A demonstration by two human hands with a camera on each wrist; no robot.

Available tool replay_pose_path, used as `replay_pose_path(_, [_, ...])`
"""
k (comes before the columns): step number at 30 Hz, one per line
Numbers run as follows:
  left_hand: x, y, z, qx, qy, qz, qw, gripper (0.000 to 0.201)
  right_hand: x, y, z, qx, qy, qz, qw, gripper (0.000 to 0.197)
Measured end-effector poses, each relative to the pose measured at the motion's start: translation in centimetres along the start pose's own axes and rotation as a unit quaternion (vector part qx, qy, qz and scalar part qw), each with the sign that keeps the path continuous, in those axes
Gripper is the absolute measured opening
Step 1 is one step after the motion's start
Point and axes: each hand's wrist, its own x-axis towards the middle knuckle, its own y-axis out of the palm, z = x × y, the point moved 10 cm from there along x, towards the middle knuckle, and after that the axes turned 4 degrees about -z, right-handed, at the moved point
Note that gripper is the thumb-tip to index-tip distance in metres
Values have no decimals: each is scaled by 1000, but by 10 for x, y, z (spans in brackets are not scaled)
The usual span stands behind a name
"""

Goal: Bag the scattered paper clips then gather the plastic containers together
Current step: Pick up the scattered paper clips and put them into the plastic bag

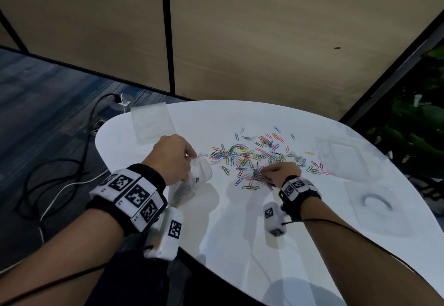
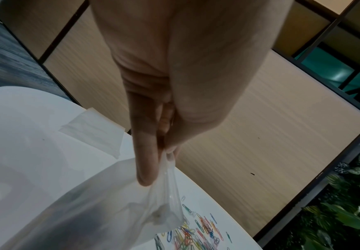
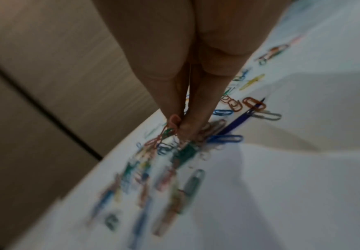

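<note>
Many coloured paper clips (image 1: 259,154) lie scattered across the middle of the white table (image 1: 240,245). My left hand (image 1: 173,156) pinches the rim of a clear plastic bag (image 1: 194,180) (image 2: 110,211), which hangs open at the left of the pile. My right hand (image 1: 280,171) reaches into the near edge of the pile, and its fingertips (image 3: 185,128) pinch a small bunch of clips (image 3: 168,133). Clear plastic containers sit at the right: one (image 1: 343,156) behind the pile's right end, another (image 1: 377,207) nearer, with a dark curved mark on it.
A second clear bag (image 1: 152,123) lies flat at the table's far left edge. Cables (image 1: 60,178) trail over the carpet on the left. Beige partition panels (image 1: 264,29) stand behind the table, and green plants (image 1: 418,125) fill the right side.
</note>
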Motion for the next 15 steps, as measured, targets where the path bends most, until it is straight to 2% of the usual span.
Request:
replay_pose_path(1, [0, 1, -2, 2, 5, 0, 1000, 26, -3, 4, -4, 107, 40, 35, 993, 10])
replay_pose_path(2, [1, 1, -4, 4, 8, -1, 1000, 26, -7, 8, -4, 222, 71, 63, 971, 11])
replay_pose_path(4, [2, 1, -5, 2, 9, -5, 1000, 25, -23, 13, 21, 375, 70, 116, 917, 5])
replay_pose_path(7, [2, 2, -5, -4, 8, -8, 1000, 26, -59, 21, 77, 479, 28, 216, 850, 21])
replay_pose_path(9, [2, 2, -5, -8, 8, -9, 1000, 26, -83, 31, 110, 498, 11, 265, 826, 21])
replay_pose_path(12, [0, 0, -5, -12, 10, -9, 1000, 26, -112, 55, 144, 445, -28, 299, 844, 15])
replay_pose_path(15, [-2, -4, -4, -10, 11, -13, 1000, 24, -119, 72, 154, 314, -100, 259, 908, 11])
